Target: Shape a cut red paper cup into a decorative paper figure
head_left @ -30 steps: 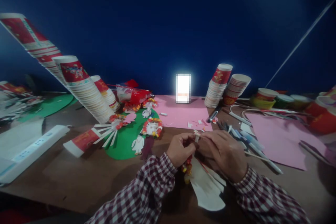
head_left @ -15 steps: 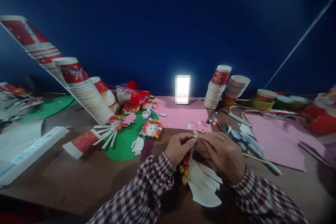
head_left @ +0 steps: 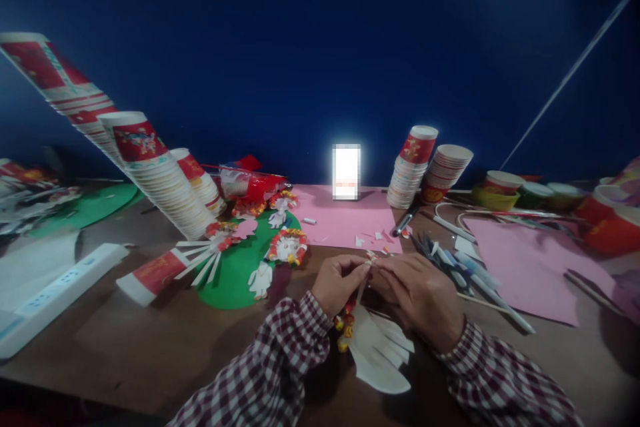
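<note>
brown tabletop (head_left: 165, 353) was partly hidden by a cut paper cup (head_left: 377, 363), its thin strip (head_left: 361, 291) pinched above by left hand (head_left: 341, 285) and right hand (head_left: 426, 300) together; curls (head_left: 346, 328) were formed, straight strips (head_left: 397, 341) apparently left.

Brown counter (head_left: 90, 360). Left: white power strip (head_left: 65, 292); tall red-printed paper-cup stack (head_left: 165, 183). Left of centre: green sheet (head_left: 225, 290) bearing white paper figure (head_left: 261, 279). Far centre: pink sheet (head_left: 335, 227) with paper scraps (head_left: 377, 237). Far right: two cup stacks (head_left: 413, 170), side by side. Right: second pink sheet (head_left: 533, 277). Beyond: dark-blue wall (head_left: 280, 60).
</note>
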The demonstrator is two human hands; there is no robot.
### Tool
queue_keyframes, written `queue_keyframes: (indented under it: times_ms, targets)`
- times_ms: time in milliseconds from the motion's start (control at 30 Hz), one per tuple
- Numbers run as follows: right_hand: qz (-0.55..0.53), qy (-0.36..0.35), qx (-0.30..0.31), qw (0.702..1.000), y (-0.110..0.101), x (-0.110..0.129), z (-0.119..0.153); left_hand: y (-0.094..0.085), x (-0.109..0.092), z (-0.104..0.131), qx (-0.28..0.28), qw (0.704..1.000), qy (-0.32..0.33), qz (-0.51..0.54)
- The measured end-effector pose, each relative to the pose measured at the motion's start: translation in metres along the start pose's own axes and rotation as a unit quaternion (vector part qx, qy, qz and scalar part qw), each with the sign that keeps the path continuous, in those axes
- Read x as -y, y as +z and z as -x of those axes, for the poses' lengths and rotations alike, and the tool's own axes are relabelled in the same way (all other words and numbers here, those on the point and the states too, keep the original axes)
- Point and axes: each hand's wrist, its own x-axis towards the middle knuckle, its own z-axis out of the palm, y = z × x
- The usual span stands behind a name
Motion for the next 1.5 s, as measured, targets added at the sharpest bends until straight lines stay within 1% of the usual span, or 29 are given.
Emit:
queue_keyframes:
  times_ms: [133,333,467,733,1000,1133,1300,1500]
  targets:
    - [-0.006,0.01,0.011,1.0,0.001,-0.0006,0.0,0.0004,-0.0005,0.0006,0.006,1.0,0.008,0.006]
    - [-0.038,0.016,0.011,0.999,0.0011,-0.0004,-0.0007,0.0006,-0.0011,0.0011,0.014,1.0,0.016,-0.008]
    - [-0.047,0.018,0.012,0.999,0.0013,-0.0002,0.0001,0.0002,0.0011,0.001,0.018,1.0,-0.001,-0.014]
    - [-0.052,0.02,-0.003,0.998,0.0025,0.0,0.0019,0.0003,0.0068,0.0004,0.023,0.998,-0.045,0.046]
    - [-0.067,0.029,0.001,0.997,0.0032,-0.0002,0.0019,-0.001,0.0059,0.0008,0.03,0.998,-0.036,0.036]
    - [-0.056,0.03,-0.006,0.998,0.0048,-0.0009,0.0021,-0.0012,0.0072,0.0005,0.027,0.999,-0.032,0.033]
    - [-0.04,0.044,0.0,0.998,0.0068,-0.0025,0.0032,-0.0001,0.0045,0.0008,0.021,0.999,-0.028,0.019]
    - [-0.065,0.029,0.011,0.997,0.0053,-0.0025,0.0028,0.0009,0.0031,0.001,0.024,0.998,-0.038,0.034]
